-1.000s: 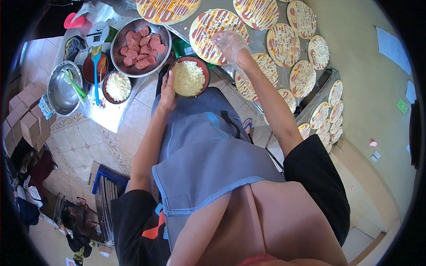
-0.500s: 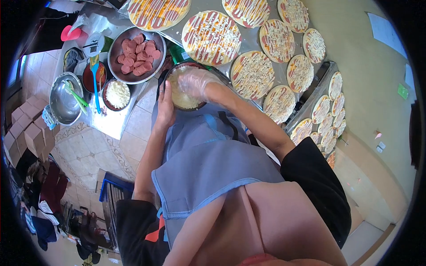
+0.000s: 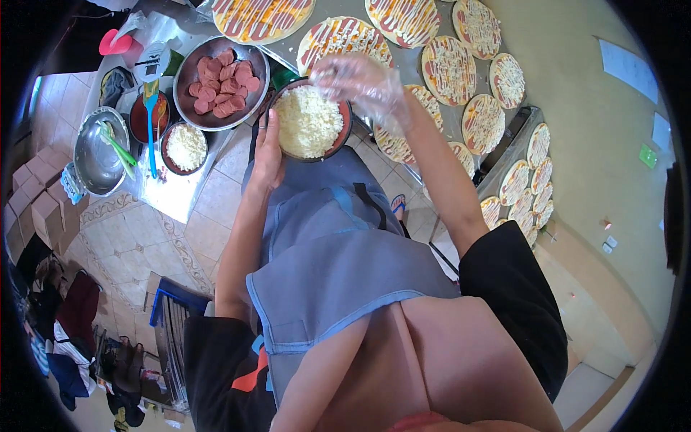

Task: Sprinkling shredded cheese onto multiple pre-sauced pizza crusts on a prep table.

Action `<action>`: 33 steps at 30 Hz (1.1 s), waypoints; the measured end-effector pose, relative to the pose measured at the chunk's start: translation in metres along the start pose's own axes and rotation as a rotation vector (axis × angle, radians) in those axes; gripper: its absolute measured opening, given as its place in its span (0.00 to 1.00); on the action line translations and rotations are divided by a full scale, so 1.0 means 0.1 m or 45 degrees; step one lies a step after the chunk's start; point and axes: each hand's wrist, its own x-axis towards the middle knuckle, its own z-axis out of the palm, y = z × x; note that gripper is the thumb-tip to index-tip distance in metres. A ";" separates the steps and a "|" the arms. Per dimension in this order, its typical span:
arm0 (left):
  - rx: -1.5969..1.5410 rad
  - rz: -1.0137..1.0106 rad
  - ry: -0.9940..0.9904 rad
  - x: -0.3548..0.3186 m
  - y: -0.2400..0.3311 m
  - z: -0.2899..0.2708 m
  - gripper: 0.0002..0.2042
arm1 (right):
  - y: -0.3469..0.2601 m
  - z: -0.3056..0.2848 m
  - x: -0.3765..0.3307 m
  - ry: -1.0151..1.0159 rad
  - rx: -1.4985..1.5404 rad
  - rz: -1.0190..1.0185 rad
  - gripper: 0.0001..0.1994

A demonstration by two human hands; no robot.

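My left hand [image 3: 268,157] grips the near left side of a dark bowl [image 3: 348,128] and holds it up in front of my apron. White crumbled cheese [image 3: 309,124] fills most of this bowl. My right hand [image 3: 363,88], in a clear plastic glove, is over the bowl's far right rim with its fingers bunched together. It seems to pinch some of the cheese, though the fingertips are partly blurred. Just beyond it lies a pizza [image 3: 345,37] with sausage slices, white sauce stripes and a few crumbs on top.
Several more topped pizzas [image 3: 450,70] cover the metal table to the right. At left stand a steel bowl of sliced sausage [image 3: 222,85], a red sauce pot with a blue-handled brush [image 3: 152,133], a smaller bowl of cheese [image 3: 186,147] and a steel basin [image 3: 108,162] holding a green-handled utensil.
My right hand has come up out of the cheese bowl, moving away and to the right toward the pizzas. My left hand keeps the bowl in nearly the same place.
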 end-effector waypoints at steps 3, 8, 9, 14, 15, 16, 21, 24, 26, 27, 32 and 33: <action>-0.038 0.012 0.014 -0.04 0.00 -0.03 0.29 | -0.01 -0.33 0.25 0.225 -0.473 0.115 0.12; -0.033 0.041 0.044 -0.20 0.00 -0.11 0.26 | 0.36 -0.69 0.68 0.206 -1.496 -0.115 0.11; -0.027 0.022 0.071 -0.23 0.01 -0.13 0.26 | 0.42 -0.76 0.68 0.326 -1.566 -0.071 0.12; -0.092 0.011 0.086 -0.35 0.06 -0.21 0.27 | 0.47 -1.07 0.49 0.553 -1.352 0.206 0.13; -0.053 0.027 0.085 -0.37 0.07 -0.23 0.28 | 0.46 -1.12 0.46 0.419 -1.498 0.207 0.13; -0.014 0.032 0.096 -0.38 0.08 -0.23 0.29 | 0.45 -1.16 0.43 0.386 -1.487 0.060 0.13; -0.031 0.019 0.104 -0.46 0.16 -0.26 0.29 | 0.49 -1.29 0.52 0.638 -1.400 0.102 0.12; -0.013 0.015 0.140 -0.48 0.19 -0.27 0.29 | 0.55 -1.33 0.71 0.708 -1.400 -0.036 0.12; -0.012 0.017 0.170 -0.49 0.20 -0.27 0.29 | 0.56 -1.38 0.87 0.584 -2.271 -0.545 0.12; -0.027 0.003 0.179 -0.50 0.20 -0.28 0.29 | 0.58 -1.39 0.92 0.555 -2.259 -0.494 0.12; -0.058 0.017 0.176 -0.50 0.20 -0.30 0.30 | 0.67 -1.29 1.08 0.438 -2.150 -0.471 0.12; -0.052 0.024 0.182 -0.49 0.20 -0.29 0.30 | 0.67 -1.22 1.10 0.389 -1.781 -0.560 0.11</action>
